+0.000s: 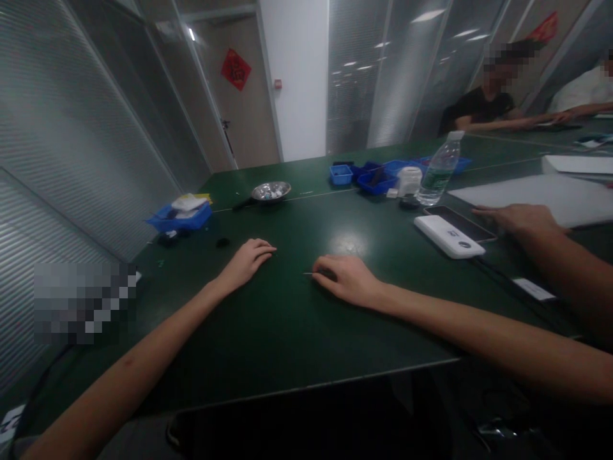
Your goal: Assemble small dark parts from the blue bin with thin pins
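My left hand (251, 259) rests on the green table, its thumb and fingers drawn together in a pinch. Something tiny and dark may be at the fingertips, too small to name. To its right, my right hand (349, 278) is closed around a thin-tipped tool (308, 273). The slim, pale tip points left toward my left hand, and a dark part shows inside the curled fingers; the rest is hidden by the hand. Bare tabletop separates the two hands. A small black object (223, 243) lies left of my left hand.
Farther back stands a metal dish (271, 191) with small pieces. Blue trays (179, 217) sit left and back right. A bottle (438, 172), a phone (460, 222) and a white power bank (449, 236) lie right, near another person's hand (522, 220). The table's front edge (306, 386) is close.
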Available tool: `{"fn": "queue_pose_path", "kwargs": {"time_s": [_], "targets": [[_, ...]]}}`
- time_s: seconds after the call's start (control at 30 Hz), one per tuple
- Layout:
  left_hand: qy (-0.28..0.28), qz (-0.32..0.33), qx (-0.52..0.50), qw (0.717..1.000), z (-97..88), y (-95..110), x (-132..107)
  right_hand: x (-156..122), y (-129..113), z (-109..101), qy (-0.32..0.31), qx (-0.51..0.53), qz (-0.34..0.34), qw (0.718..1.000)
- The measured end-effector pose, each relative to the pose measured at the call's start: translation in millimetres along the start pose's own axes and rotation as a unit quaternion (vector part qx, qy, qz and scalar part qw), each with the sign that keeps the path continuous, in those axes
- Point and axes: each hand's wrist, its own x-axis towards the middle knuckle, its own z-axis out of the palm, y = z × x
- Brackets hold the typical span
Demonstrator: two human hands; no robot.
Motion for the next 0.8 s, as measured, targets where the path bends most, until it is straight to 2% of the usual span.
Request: {"fn": "queue_pose_path", "kwargs": {"time_s": [0.17,0.43,0.63,0.8], "targets": [[0.02,-0.021,-0.015,0.999,1.7,4,0,0,0,0,0.0,-0.001,-0.001,1.0],[0.007,-0.054,0.016,0.998,-8.8,-1,-6,1,-1,-1,-0.003,-0.001,-0.001,1.0],[0.013,-0.081,0.036,0.996,-12.2,-20,-8,0,0,-1,-0.004,0.004,-0.003,1.0],[0.046,-0.115,0.001,0.992,-18.2,-42,-11,0,1,-2,-0.007,0.005,0.001,1.0]]}}
